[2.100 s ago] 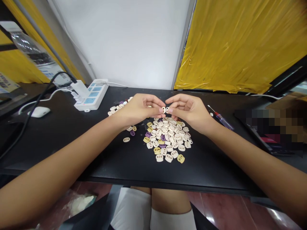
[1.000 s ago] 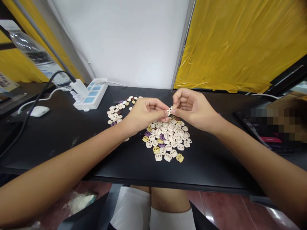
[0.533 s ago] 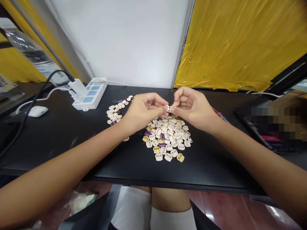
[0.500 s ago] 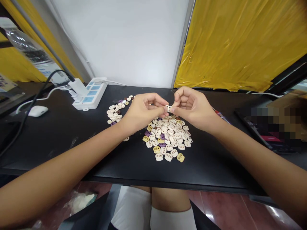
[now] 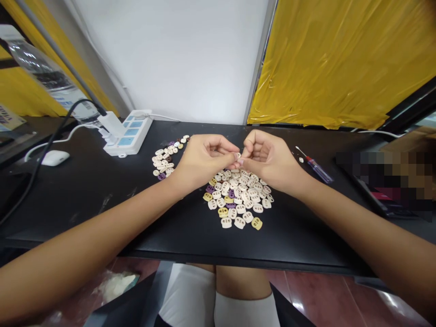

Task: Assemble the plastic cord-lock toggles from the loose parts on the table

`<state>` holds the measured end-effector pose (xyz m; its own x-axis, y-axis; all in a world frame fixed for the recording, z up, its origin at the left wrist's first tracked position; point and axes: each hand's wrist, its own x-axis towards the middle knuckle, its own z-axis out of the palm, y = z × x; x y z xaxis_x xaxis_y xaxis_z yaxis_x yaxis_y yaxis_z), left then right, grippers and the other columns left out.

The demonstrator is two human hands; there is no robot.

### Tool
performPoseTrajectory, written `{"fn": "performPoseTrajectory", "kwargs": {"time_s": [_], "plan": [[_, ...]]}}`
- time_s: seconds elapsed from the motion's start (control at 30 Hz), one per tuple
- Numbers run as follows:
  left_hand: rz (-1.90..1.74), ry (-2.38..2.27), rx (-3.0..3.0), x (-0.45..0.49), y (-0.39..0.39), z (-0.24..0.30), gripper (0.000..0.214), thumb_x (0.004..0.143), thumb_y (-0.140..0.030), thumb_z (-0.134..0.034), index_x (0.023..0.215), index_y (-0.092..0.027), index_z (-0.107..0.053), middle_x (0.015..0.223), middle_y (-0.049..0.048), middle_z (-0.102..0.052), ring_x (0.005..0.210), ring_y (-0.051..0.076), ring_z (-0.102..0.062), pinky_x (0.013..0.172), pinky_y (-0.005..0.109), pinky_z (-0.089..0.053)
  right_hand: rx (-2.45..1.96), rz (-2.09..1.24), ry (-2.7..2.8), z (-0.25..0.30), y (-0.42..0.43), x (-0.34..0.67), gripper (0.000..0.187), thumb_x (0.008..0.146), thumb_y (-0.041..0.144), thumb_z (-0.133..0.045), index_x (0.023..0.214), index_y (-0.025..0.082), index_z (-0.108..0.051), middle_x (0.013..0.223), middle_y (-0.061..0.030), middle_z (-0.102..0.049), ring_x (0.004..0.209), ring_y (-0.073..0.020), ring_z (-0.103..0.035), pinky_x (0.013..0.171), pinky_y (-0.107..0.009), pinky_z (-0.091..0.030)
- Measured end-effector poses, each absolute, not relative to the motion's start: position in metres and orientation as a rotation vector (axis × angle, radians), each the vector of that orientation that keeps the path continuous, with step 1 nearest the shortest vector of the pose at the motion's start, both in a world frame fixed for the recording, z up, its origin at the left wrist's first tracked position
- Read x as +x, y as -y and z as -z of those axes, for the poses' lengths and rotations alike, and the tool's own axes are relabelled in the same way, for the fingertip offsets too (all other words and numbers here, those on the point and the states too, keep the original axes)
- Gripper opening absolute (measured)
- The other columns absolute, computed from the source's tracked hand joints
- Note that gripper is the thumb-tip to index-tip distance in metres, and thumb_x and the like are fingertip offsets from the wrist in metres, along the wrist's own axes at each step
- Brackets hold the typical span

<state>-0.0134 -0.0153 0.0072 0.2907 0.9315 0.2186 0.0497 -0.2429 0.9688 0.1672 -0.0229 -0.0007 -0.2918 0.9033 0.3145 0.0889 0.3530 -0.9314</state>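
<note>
Left hand and right hand meet above the middle of the black counter, fingertips pinched tight on one small cream stopper, just over the pile of stoppers. Seemingly mid-assembly; the next move needs careful fingertip alignment.

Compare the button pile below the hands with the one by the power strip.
The near pile is bigger and packed tight; the far pile is smaller and scattered. The near pile shows several yellow pieces; the far pile hardly any. Both are mostly cream with some purple.
</note>
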Motion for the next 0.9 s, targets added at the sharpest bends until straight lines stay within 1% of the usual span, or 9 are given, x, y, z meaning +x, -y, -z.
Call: {"fn": "performPoseTrajectory", "kwargs": {"time_s": [0.13,0.23,0.3,0.43,0.6,0.77,0.9], "plan": [[-1.159,-0.924,1.594,-0.0129,0.0139,-0.0103,0.009,0.078,-0.012,-0.075,0.087,-0.012,-0.076,0.076,0.0049,-0.079,0.07,0.016,-0.078,0.071,0.026,-0.066,-0.888,-1.055,1.59,-0.0012,0.0222,0.1664,0.046,0.069,0.027,-0.088,0.078,0.026,-0.043,0.066,0.0036,-0.058,0.058,-0.0139,-0.057,0.054,-0.031,-0.046],[-1.154,-0.901,1.634,-0.013,0.0138,-0.0119,0.014,0.083,-0.014,-0.072,0.096,-0.012,-0.078,0.081,0.0058,-0.08,0.073,0.016,-0.078,0.072,0.026,-0.066,-0.877,-0.982,1.591,-0.002,0.0213,0.1673,0.047,0.071,0.031,-0.089,0.078,0.027,-0.042,0.065,0.004,-0.056,0.06,-0.0147,-0.057,0.057,-0.033,-0.048],[-1.149,-0.894,1.654,-0.0135,0.0134,-0.0116,0.015,0.085,-0.017,-0.072,0.098,-0.012,-0.078,0.084,0.0063,-0.08,0.076,0.017,-0.078,0.075,0.028,-0.066,-0.884,-0.942,1.6,-0.0005,0.0204,0.1679,0.046,0.073,0.033,-0.087,0.078,0.027,-0.042,0.066,0.0038,-0.055,0.061,-0.0151,-0.057,0.06,-0.034,-0.049],[-1.155,-0.914,1.628,-0.0147,0.0109,-0.009,0.014,0.084,-0.015,-0.073,0.097,-0.013,-0.076,0.083,0.0064,-0.079,0.079,0.018,-0.079,0.081,0.03,-0.066,-0.893,-0.892,1.606,0.0035,0.0186,0.1683,0.04,0.077,0.034,-0.081,0.08,0.027,-0.042,0.071,0.0023,-0.058,0.064,-0.0153,-0.058,0.065,-0.035,-0.052],[-1.125,-0.875,1.588,-0.0142,0.01,-0.0057,0.009,0.082,-0.013,-0.074,0.091,-0.013,-0.075,0.083,0.0062,-0.078,0.079,0.019,-0.079,0.084,0.032,-0.066,-0.892,-0.873,1.614,0.0016,0.0194,0.1684,0.038,0.078,0.031,-0.08,0.08,0.027,-0.042,0.074,0.0014,-0.058,0.068,-0.0164,-0.059,0.07,-0.038,-0.054],[-1.154,-0.866,1.548,-0.0131,0.0114,-0.0055,0.01,0.08,-0.012,-0.075,0.09,-0.011,-0.075,0.084,0.0056,-0.079,0.078,0.017,-0.079,0.084,0.031,-0.066,-0.873,-0.879,1.633,-0.0007,0.0202,0.1687,0.036,0.078,0.027,-0.08,0.08,0.027,-0.044,0.071,0.0021,-0.056,0.065,-0.0157,-0.059,0.066,-0.035,-0.051],[-1.134,-0.883,1.568,-0.0135,0.0135,-0.0056,0.011,0.079,-0.015,-0.077,0.09,-0.011,-0.075,0.083,0.0064,-0.08,0.08,0.019,-0.08,0.085,0.033,-0.067,-0.888,-0.918,1.631,0.0006,0.0194,0.1693,0.039,0.074,0.024,-0.083,0.079,0.027,-0.044,0.07,0.0028,-0.054,0.064,-0.0153,-0.057,0.061,-0.033,-0.048]]}}
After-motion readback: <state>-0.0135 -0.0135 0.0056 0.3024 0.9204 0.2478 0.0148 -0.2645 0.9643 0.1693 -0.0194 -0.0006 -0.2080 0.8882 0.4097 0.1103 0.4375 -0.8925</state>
